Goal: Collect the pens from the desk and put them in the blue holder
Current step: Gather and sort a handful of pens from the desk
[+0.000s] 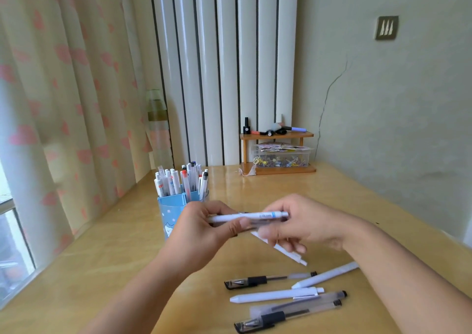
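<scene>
Closest to the camera there's a loose pile on the desk point(107, 257): two clear gel pens point(288, 313), a white retractable pen point(277, 295), another white pen point(325, 277) and a black-grip gel pen point(268, 280).

Above them both hands meet. The left hand point(204, 231) pinches a small bundle topped by a white pen with a blue band point(247, 216), and the right hand point(301, 224) has its fingers curled around the other end, with one more white pen point(281, 249) angling down under it.

My worry is that slanted one sliding out onto the pile. Behind sits the blue holder point(171, 215), already crammed with pens point(178, 180), so forcing a bundle in could tip it or pop some out.
</scene>
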